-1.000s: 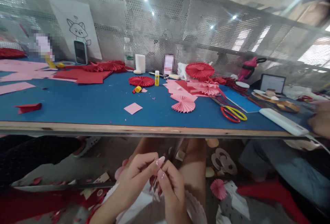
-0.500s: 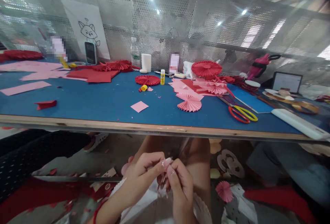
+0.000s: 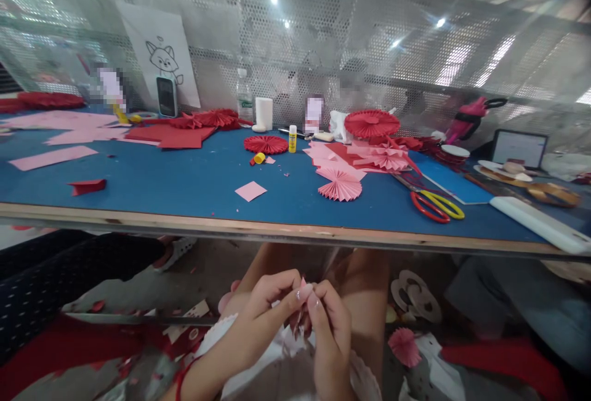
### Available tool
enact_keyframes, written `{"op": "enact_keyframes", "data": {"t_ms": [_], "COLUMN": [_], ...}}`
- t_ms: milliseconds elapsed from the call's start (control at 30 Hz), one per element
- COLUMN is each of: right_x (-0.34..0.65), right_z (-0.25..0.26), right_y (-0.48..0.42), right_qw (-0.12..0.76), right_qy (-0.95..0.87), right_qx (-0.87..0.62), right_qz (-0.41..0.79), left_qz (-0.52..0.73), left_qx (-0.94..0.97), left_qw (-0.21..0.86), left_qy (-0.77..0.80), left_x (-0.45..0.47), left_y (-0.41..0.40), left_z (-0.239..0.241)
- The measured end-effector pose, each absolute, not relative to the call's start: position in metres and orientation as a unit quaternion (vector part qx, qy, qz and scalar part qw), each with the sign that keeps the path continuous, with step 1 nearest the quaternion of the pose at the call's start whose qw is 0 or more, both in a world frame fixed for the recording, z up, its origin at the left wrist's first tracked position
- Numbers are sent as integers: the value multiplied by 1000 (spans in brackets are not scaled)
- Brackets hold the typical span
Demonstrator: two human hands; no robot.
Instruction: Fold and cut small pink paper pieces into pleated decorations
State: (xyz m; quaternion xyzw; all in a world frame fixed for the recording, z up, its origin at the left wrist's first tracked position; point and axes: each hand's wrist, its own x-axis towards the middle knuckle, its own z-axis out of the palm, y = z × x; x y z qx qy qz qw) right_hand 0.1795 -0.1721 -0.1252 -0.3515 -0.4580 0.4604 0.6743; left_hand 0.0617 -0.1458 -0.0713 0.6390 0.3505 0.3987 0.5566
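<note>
- The perforated metal panel (image 3: 295, 50) backs everything, with a fox drawing (image 3: 159, 59) propped against it; a knock there could tip the sheet forward.
- The blue table (image 3: 184, 185) runs across above the lap. The hands work below its front edge, so anything lifted carelessly could catch on that edge.
- White cloth (image 3: 258, 367) covers the lap under the hands, with scraps lying on the floor beyond; a dropped bit could be lost there.
- Left hand (image 3: 270, 305) and right hand (image 3: 331, 321) meet over the lap, thumb and finger of each pressed together, both apparently closed on a small pink piece (image 3: 303, 282).
- The scissors (image 3: 418, 190) lie right of the paper pile, handles toward the front; a dragged sleeve could pull them over the edge.
- A pleated pink fan (image 3: 340, 186) rests near the pile — its folds could be crushed by a forearm.
- The flat pink square (image 3: 250, 191) sits loose near the front, light enough for a draught to shift.
- The glue stick (image 3: 292, 140) stands upright and could topple if bumped.
- The small pink piece shows only its tip above the fingertips — squeezing too hard could crease it, and long nails could tear it.
</note>
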Motion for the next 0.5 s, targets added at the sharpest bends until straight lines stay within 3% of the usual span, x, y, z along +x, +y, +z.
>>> {"op": "enact_keyframes", "data": {"t_ms": [133, 267, 500], "right_x": [184, 189, 193], "right_z": [-121, -111, -100], "right_y": [-173, -178, -178], "right_qw": [662, 623, 572], "right_qy": [-480, -510, -525], "right_qx": [-348, -335, -350], "right_qz": [458, 489, 524], "left_qz": [382, 322, 391], "left_qx": [663, 665, 618], "left_qw": [538, 591, 579], "left_qy": [354, 323, 360], "left_x": [53, 45, 47], "left_y": [-141, -138, -145], "left_z": [-64, -58, -68]}}
